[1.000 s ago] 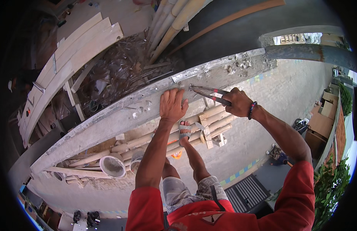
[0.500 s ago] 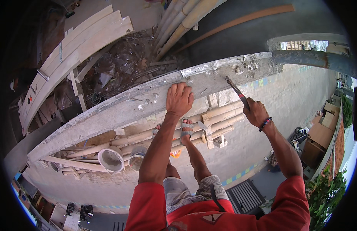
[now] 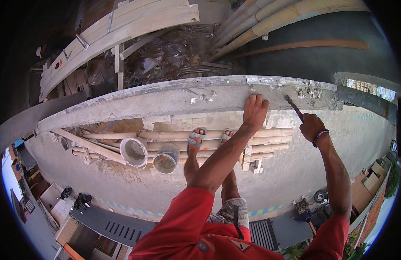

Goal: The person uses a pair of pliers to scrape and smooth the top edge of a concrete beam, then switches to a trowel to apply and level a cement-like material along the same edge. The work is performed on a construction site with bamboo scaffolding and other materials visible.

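Observation:
My left hand [image 3: 255, 111] rests on the side of the grey concrete beam [image 3: 157, 102], its fingers laid against the surface and nothing held in them. Farther right, my right hand [image 3: 312, 127] is closed around the grip of a hammer [image 3: 297, 110]. The dark head of the hammer is at the beam's rough, chipped right part, but I cannot tell whether it touches. A pale strip [image 3: 291, 82] runs along the beam's far edge above both hands. My sandalled feet are on bamboo poles [image 3: 270, 139] below the beam.
Two buckets, one white [image 3: 145, 161] and one clear [image 3: 166, 169], stand left of my feet. Beyond the beam are wooden planks [image 3: 161, 19], scattered debris [image 3: 179, 52] and leaning bamboo poles [image 3: 291, 17]. Far below lies a paved surface [image 3: 174, 197].
The view has shifted and turned, so the beam lies flatter across it. My left hand has slid a little right along the beam. The hammer stays in my right hand near the chipped part.

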